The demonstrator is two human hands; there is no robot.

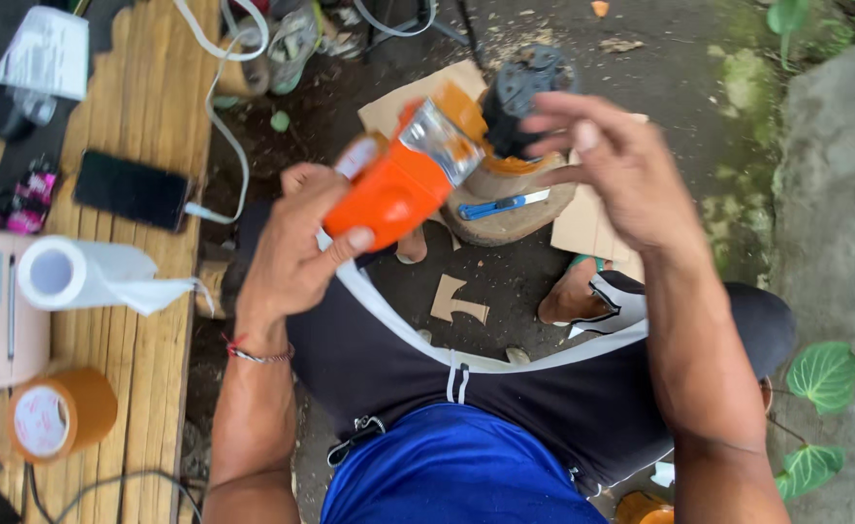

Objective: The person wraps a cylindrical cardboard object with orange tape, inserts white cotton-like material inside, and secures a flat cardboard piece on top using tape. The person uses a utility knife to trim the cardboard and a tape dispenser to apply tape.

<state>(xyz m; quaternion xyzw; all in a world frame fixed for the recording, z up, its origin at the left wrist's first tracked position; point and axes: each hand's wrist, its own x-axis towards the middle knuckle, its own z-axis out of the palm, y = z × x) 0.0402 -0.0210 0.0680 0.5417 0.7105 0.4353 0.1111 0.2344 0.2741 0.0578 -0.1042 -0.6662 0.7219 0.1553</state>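
My left hand (296,247) grips an orange power tool (398,184) with a silver metal section, held up over my lap. My right hand (607,165) is at the tool's front end, fingers around a dark round part (524,92) and an orange guard piece. Below the tool, on the ground, lies a round wooden slab (515,213) with a blue utility knife (500,205) on it.
A wooden bench (146,107) at left carries a black phone (131,189) on a white cable, a paper towel roll (68,275), a brown tape roll (59,412) and papers. Cardboard pieces (592,228) lie on the dirt. A concrete edge (835,194) and green leaves are at right.
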